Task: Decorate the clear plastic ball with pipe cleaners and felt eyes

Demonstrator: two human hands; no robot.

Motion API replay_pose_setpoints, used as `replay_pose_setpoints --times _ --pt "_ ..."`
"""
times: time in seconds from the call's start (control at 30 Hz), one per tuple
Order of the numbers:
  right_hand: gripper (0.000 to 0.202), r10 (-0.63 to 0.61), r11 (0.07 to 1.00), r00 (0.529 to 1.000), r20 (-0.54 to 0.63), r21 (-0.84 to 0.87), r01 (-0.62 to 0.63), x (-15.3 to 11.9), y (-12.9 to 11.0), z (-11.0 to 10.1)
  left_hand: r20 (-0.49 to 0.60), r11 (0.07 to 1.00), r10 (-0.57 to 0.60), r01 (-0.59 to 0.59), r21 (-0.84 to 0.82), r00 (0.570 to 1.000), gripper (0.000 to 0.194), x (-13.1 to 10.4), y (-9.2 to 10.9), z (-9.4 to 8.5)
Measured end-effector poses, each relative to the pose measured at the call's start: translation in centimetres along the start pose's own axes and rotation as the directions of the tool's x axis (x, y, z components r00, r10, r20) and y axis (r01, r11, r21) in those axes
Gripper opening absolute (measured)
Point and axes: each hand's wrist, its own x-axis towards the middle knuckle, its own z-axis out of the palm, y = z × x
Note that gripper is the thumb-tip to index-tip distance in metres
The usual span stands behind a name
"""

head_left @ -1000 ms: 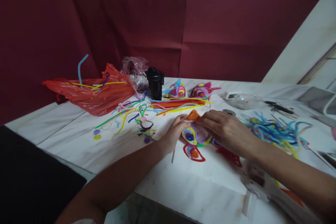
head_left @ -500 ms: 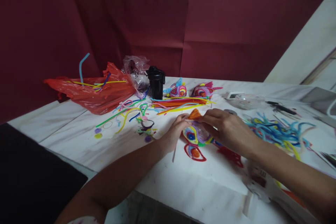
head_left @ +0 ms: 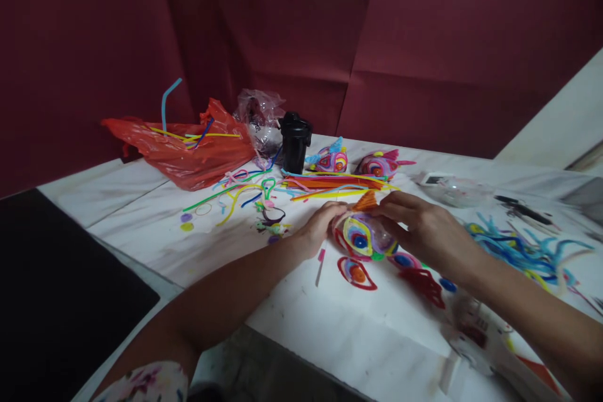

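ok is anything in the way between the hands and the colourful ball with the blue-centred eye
Nothing visible. The left hand meets the colourful ball at its left side; the right hand is at its right. The red-rimmed eye piece lies in front, not between.

Left hand (head_left: 321, 227) and right hand (head_left: 423, 229) on a multicoloured figure (head_left: 360, 241)
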Motion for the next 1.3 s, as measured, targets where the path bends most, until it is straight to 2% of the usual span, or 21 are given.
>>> replay_pose_setpoints --times 0.17,0.4,0.6,0.7,0.8,0.97,1.1,1.3 --pt "0.025 0.012 0.999 0.999 0.029 0.038 -0.014 0.0 0.0 -0.1 0.063 0.997 0.042 -0.046 0.067 0.997 0.018 -0.2 0.1 0.0" --pt "0.027 0.023 0.999 0.999 0.027 0.039 -0.024 -0.1 -0.1 -0.5 0.095 0.994 0.059 -0.067 0.086 0.994 0.026 -0.1 0.1 -0.1" --pt "0.031 0.038 0.999 0.998 0.052 0.036 -0.04 -0.1 -0.7 -0.8 0.076 0.984 0.057 -0.069 0.165 0.995 0.029 -0.4 0.2 0.0" --pt "0.033 0.014 1.0 0.999 0.052 0.016 -0.015 -0.3 -0.8 -0.7 0.033 0.956 0.121 -0.125 0.267 0.992 0.032 -0.6 0.3 0.0" --pt "0.032 -0.01 1.0 0.999 0.044 0.017 0.01 -0.5 -0.8 -0.5 -0.005 0.886 0.246 -0.223 0.407 0.969 0.041 -0.8 0.5 -0.1" --pt "0.029 -0.001 1.0 0.996 0.084 0.013 0.0 -0.3 -1.2 -0.7 0.056 0.722 0.419 -0.37 0.584 0.906 0.061 -0.9 0.5 0.3" --pt "0.031 0.004 1.0 0.996 0.093 -0.021 -0.002 -0.1 -1.7 -1.0 0.074 0.63 0.495 -0.416 0.656 0.866 0.051 -0.8 0.5 0.9" --pt "0.03 0.009 0.998 0.994 0.11 -0.063 -0.002 -0.2 -1.9 -0.8 0.05 0.623 0.549 -0.449 0.641 0.834 0.032 -0.6 0.4 1.0"
